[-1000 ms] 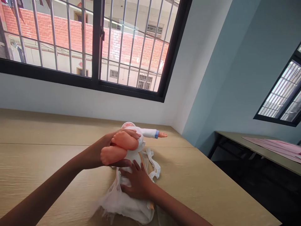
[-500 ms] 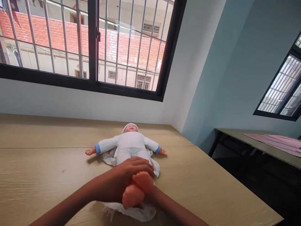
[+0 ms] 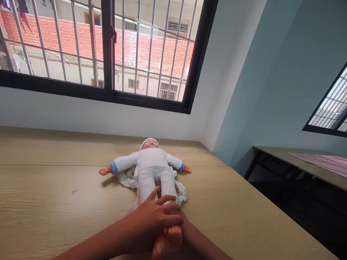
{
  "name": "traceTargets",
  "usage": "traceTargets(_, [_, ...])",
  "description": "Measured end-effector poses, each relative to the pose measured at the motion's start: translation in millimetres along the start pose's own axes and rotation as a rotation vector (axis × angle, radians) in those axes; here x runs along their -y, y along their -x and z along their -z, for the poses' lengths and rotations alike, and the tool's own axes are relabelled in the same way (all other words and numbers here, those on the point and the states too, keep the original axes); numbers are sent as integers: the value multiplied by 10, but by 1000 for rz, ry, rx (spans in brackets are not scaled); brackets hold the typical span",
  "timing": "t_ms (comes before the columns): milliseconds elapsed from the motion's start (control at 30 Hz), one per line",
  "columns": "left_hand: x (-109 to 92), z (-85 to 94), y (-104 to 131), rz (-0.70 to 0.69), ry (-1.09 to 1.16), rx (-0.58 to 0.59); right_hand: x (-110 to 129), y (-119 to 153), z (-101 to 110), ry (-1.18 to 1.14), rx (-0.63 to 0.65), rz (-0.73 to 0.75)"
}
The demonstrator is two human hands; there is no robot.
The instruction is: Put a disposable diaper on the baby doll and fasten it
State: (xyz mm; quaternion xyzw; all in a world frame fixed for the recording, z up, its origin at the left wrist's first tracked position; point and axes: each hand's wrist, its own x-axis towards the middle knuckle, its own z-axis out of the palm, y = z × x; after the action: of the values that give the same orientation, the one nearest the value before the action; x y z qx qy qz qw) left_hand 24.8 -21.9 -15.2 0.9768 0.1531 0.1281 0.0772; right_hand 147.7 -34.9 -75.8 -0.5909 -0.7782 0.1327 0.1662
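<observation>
On the worktop (image 3: 76, 216), at six o'clock, holds the doll (image 3: 152, 159) with left fingers (image 3: 172, 219); cannot tell grip of right hand (image 3: 185, 221).

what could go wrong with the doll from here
The doll lies face up with white cloth bunched beneath it, so shifting its body might drag or crumple the cloth.

Its lower legs are under the left hand, near a bare foot; a loose hold there could let the legs slip.

The right forearm runs in close behind that hand, so the two might get in each other's way.
</observation>
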Motion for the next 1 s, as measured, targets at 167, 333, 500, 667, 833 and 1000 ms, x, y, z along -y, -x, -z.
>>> traceTargets(167, [-31, -75, 11, -2, -36, -12, -11, 24, -83, -47, 21, -45])
traceTargets(333, [-47, -141, 32, -36, -40, -36, 63, 23, -168, -48, 60, -177])
traceTargets(500, [-62, -178, 18, -40, -111, -40, 159, 14, -166, -14, 46, -342])
traceTargets(667, [-104, -165, 28, -46, -157, -57, 169, 94, -237, -11, -116, -288])
traceTargets(833, [-26, -398, 33, -104, -302, -217, 28, 286, -373, 4, -408, -284])
traceTargets(1000, [46, -638, 33, -158, -464, -402, -476, 196, 165, -278, 1, 126])
